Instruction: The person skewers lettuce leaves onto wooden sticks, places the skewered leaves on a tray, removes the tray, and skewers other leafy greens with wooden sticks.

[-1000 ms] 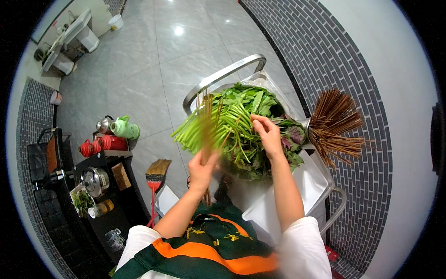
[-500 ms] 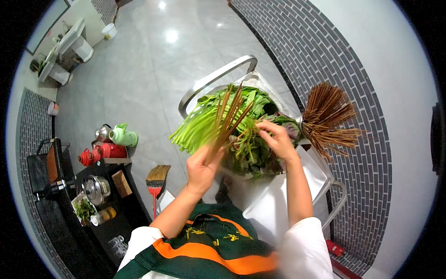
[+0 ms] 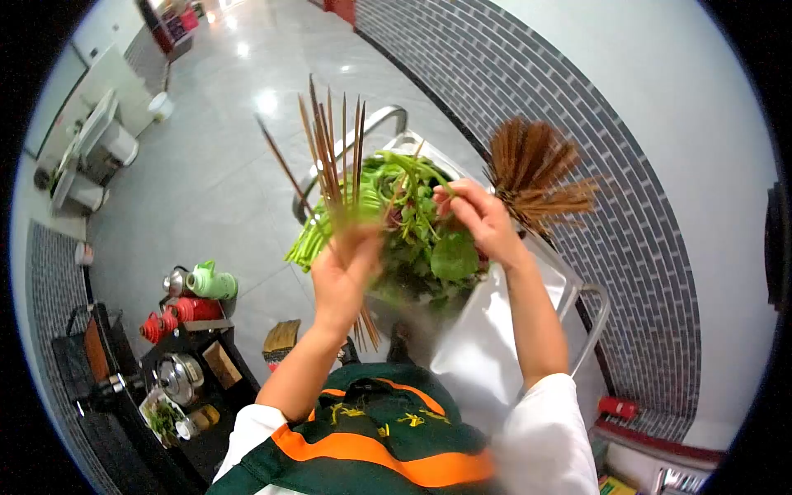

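A loose fan of long brown skewers (image 3: 330, 157) is gripped in my left hand (image 3: 340, 276), points up, with their lower ends showing beneath the fist; motion blurs the fingers. To its right, my right hand (image 3: 488, 227) pinches a green leafy stem (image 3: 425, 169) between thumb and fingertips. A broad green leaf (image 3: 454, 254) hangs just below these fingers. Both hands are over a heap of greens on a metal cart (image 3: 594, 322). Pale green stalks (image 3: 304, 247) stick out at the heap's left side, partly behind the skewers.
A thick bundle of brown skewers (image 3: 536, 169) stands at the cart's far right, near the brick-patterned wall (image 3: 627, 239). At left are a green thermos jug (image 3: 212, 280), red kettles (image 3: 194, 309) and a lidded metal pot (image 3: 179, 378). A brush (image 3: 282, 337) is partly hidden by my left arm.
The skewers in my left hand have swung more upright and spread apart. My right hand has shifted slightly up and left, now with a leafy stem at its fingertips. The view has turned.
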`<state>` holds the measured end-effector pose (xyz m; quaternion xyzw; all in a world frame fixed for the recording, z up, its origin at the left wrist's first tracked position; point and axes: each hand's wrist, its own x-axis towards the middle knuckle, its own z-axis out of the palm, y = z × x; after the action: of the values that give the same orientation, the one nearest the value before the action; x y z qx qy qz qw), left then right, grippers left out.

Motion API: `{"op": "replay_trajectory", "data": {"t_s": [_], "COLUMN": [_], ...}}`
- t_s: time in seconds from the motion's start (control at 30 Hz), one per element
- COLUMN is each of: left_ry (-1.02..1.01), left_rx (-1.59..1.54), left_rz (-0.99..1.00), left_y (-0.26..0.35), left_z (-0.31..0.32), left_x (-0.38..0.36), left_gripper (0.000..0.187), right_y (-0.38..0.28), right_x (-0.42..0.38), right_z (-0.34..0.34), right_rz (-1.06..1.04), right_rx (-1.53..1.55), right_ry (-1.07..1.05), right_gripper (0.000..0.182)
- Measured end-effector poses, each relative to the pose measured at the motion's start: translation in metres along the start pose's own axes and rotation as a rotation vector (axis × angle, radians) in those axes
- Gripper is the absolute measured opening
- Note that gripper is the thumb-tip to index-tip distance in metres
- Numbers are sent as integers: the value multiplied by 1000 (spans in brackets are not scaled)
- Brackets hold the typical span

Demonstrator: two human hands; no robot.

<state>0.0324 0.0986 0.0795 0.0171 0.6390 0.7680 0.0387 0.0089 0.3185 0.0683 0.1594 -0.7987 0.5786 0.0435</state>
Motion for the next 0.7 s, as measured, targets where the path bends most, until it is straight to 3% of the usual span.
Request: {"op": "replay_trajectory", "data": {"t_s": [0.03, 0.1, 0.13, 0.17, 0.23, 0.37, 0.43, 0.57, 0.7], "left_ry": [-17, -140, -206, -265, -452, -669, -579, -423, -357], "left_rx": [-38, 50, 8, -31, -43, 85, 185, 64, 98], "left_rz": [-29, -40, -80, -122, -164, -163, -114, -352, -421], "left_y": [-3, -14, -18, -22, -39, -77, -97, -83, -63], "left_z": [6, 17, 28, 39, 51, 72, 74, 61, 36], "left_x": [-9, -29, -41, -53, -68, -74, -65, -47, -38], "left_gripper": [12, 14, 14, 15, 15, 19, 22, 27, 24], "right_y": [1, -9, -15, -18, -11, -15, 14, 86, 161], "right_x": [-17, -58, -79, -99, -137, -198, -229, -249, -239], "right_z": [4, 13, 19, 26, 31, -6, -38, -82, -98], "right_rz": [-44, -8, 156, 146, 239, 442, 580, 822, 1063], "right_rx": [60, -221, -272, -362, 30, 271, 416, 350, 375], "right_ry": [42, 203, 264, 352, 507, 635, 536, 362, 160], "right_gripper": [38, 56, 64, 55, 36, 15, 16, 20, 21]}}
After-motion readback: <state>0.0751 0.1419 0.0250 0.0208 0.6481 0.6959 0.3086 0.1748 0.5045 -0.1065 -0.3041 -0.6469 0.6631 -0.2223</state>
